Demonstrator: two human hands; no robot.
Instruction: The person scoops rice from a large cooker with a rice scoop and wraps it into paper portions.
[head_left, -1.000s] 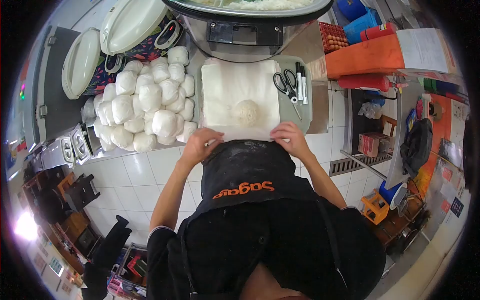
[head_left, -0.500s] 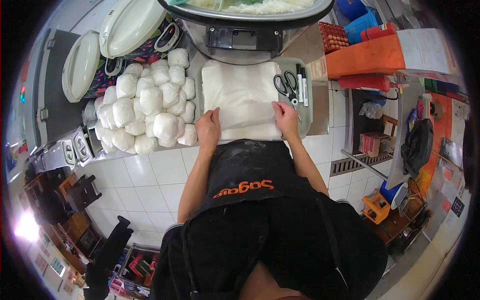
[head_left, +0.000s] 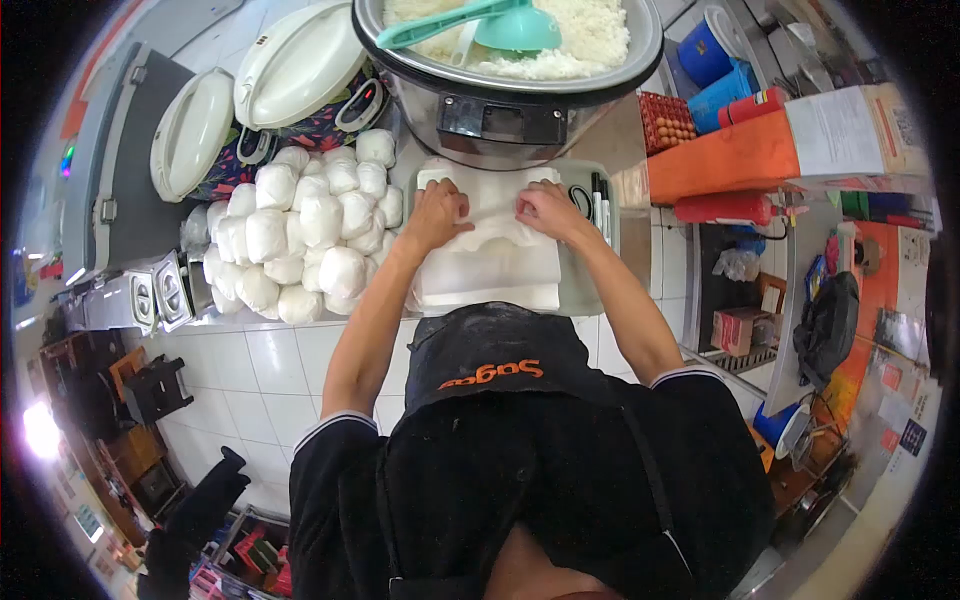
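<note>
A stack of thin white sheets (head_left: 487,282) lies on a pale tray (head_left: 585,280) in front of me. My left hand (head_left: 440,212) is closed at the left side of the top sheet (head_left: 492,226), fingers curled on it. On the opposite side, my right hand (head_left: 550,211) pinches the same sheet. Between the hands the sheet is rumpled and raised in a fold. Black-handled scissors (head_left: 581,201) rest just right of my right hand, partly hidden by it. Two markers (head_left: 601,207) lie beside them on the tray.
Beyond the tray stands a large cooker (head_left: 500,120) full of white rice (head_left: 590,45), with a teal scoop (head_left: 515,30) in it. Round white wrapped bundles (head_left: 320,220) are piled at left. Behind them are lidded containers (head_left: 300,60). Egg trays (head_left: 668,122) sit at the far right.
Both hands have moved forward, away from my body, along the stack, carrying the top sheet's edge up into a fold. The view has tilted, showing more of the cooker, rice and scoop.
</note>
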